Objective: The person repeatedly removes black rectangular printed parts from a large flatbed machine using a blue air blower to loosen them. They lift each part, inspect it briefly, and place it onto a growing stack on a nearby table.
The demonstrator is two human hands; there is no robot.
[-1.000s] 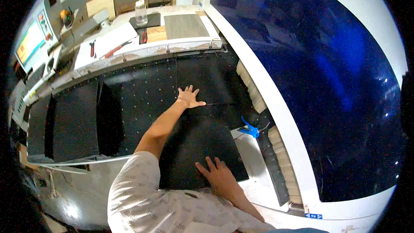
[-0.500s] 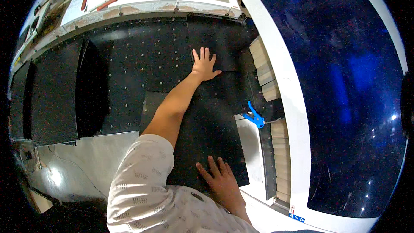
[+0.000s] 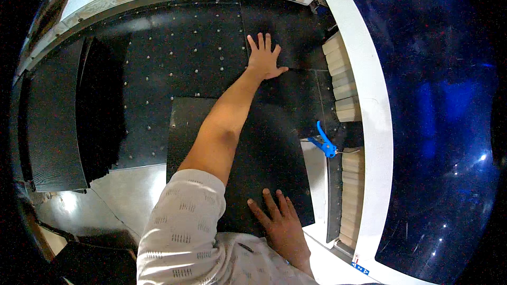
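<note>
- Head view, hazard: black, flat, straight-edged sheet (image 3: 274, 153) could skew under uneven pressure, its right edge knocking the blue, trigger-handled tool (image 3: 328, 146) just beside.
- Sheet: dark, dull, smooth-looking; at near side of black, pale-dotted bed (image 3: 153, 50).
- Left hand (image 3: 263, 62): fingers spread, palm down; contact uncertain.
- Right hand (image 3: 285, 232): fingers apart, laid on sheet's near part.
</note>
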